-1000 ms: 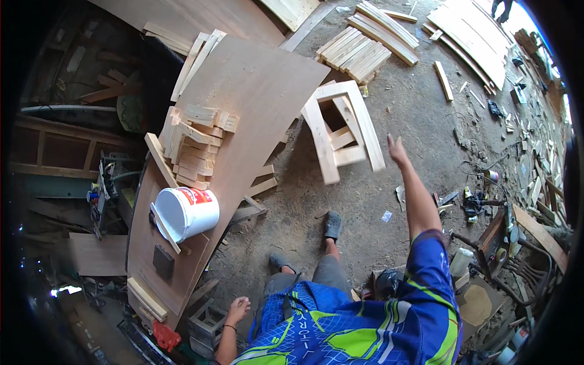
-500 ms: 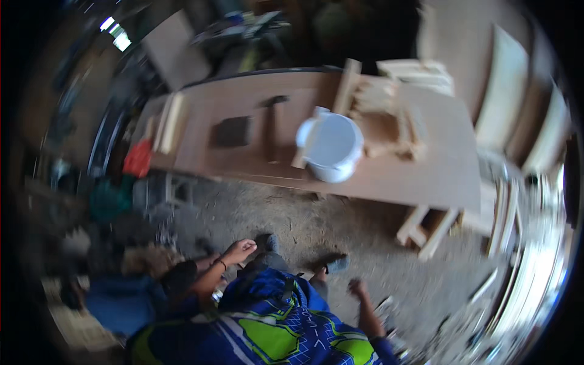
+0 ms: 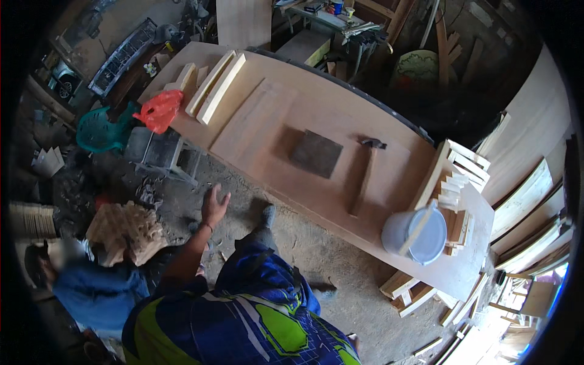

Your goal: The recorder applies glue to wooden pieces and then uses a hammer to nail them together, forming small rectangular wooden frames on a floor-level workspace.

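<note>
My left hand (image 3: 214, 207) reaches out in front of me, below the front edge of the long plywood table (image 3: 280, 176). Its fingers are spread and it holds nothing. Of my right hand (image 3: 353, 341) only a sliver shows beside my shirt at the lower edge; its fingers are hidden. On the table lie a dark square plate (image 3: 317, 154) and a hammer (image 3: 366, 179) with a wooden handle. A white lidded bucket (image 3: 431, 236) stands toward the right end, a wood strip (image 3: 418, 229) across its lid. Two pale wood strips (image 3: 221, 88) lie near the left end.
A red plastic bag (image 3: 160, 111) hangs at the table's left end, near a green plastic chair (image 3: 100, 131) and a grey stool (image 3: 161, 149). Another person in blue (image 3: 100, 292) is low at the left, beside stacked wood pieces (image 3: 121, 231). Boards (image 3: 523, 201) lean at the right.
My view has swung left, so the table and bucket sit farther right. My left hand has stretched forward and spread its fingers; my right hand has dropped mostly out of sight.
</note>
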Tool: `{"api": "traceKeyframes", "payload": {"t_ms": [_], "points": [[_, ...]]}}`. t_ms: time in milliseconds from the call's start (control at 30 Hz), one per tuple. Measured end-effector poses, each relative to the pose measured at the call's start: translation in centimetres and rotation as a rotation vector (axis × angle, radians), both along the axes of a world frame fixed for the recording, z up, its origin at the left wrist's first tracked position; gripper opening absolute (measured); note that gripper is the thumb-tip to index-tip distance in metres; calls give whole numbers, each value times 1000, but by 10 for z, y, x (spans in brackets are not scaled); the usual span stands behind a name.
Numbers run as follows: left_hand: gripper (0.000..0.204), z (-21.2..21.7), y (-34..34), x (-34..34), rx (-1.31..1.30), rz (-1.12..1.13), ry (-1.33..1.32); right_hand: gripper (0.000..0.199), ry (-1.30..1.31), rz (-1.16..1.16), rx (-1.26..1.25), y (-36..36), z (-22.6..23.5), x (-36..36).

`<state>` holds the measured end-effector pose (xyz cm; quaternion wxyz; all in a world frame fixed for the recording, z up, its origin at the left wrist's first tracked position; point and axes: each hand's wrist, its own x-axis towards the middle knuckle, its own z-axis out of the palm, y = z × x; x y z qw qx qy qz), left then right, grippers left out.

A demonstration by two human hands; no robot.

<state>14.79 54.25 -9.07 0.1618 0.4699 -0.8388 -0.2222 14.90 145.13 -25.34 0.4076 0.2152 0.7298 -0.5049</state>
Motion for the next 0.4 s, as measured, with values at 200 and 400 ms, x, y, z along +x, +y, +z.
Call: {"api": "traceKeyframes", "payload": {"t_ms": [200,400], "points": [[117,9,-233,-81,-387,188,-185,65,88,-445,91,-90,195,-8],[140,32,-380,-136,-96,353,-437,72,-52,-277,17,-155,336,9]]}}
